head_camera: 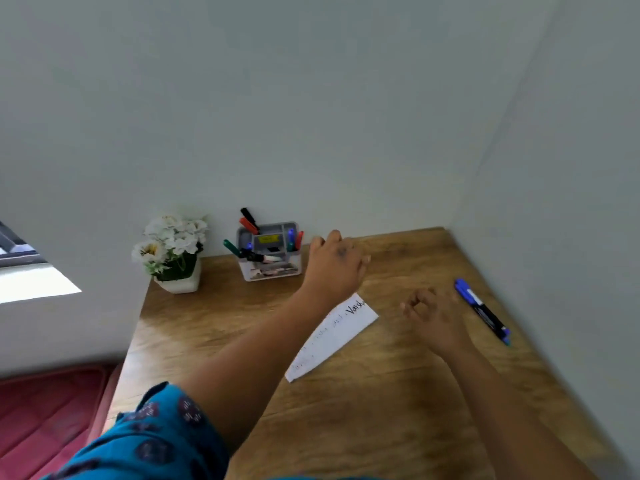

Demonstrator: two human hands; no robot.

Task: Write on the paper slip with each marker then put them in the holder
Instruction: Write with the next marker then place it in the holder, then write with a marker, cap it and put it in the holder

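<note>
A white paper slip (341,332) with black handwriting lies on the wooden table (381,410). A grey and white holder (273,268) stands at the back by the wall, with several black, red, green and blue markers in it. A blue marker (483,311) lies on the table at the right. My left hand (337,263) hovers just right of the holder, fingers loosely curled, holding nothing. My right hand (433,313) is between the slip and the blue marker, fingers curled, empty, not touching the marker.
A white pot of white flowers (173,252) stands left of the holder at the table's back left corner. Walls close off the table at the back and right. A red mat (45,420) lies on the floor to the left.
</note>
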